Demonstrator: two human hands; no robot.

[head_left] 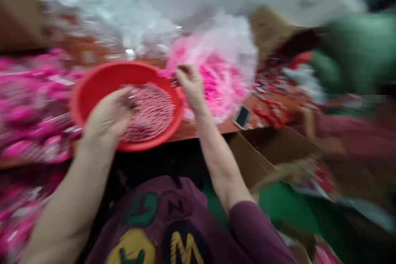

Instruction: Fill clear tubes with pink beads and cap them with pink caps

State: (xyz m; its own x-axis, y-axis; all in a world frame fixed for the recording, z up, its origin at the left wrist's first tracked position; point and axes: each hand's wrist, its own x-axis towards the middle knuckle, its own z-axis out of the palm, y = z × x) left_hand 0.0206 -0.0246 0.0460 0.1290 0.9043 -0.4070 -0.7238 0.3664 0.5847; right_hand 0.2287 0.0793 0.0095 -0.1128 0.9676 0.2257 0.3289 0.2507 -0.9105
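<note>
The whole view is smeared by motion. A red round basin sits at the table's front edge, filled with small pinkish-red pieces. My left hand reaches into the basin from the near side, its fingers curled down onto the pieces; what it holds is blurred. My right hand hovers over the basin's right rim, fingers pinched together on a small pink item.
A clear bag of bright pink pieces lies right of the basin. Pink packaged goods pile up at left. A phone lies on the table. An open cardboard box stands at right, beside another person in green.
</note>
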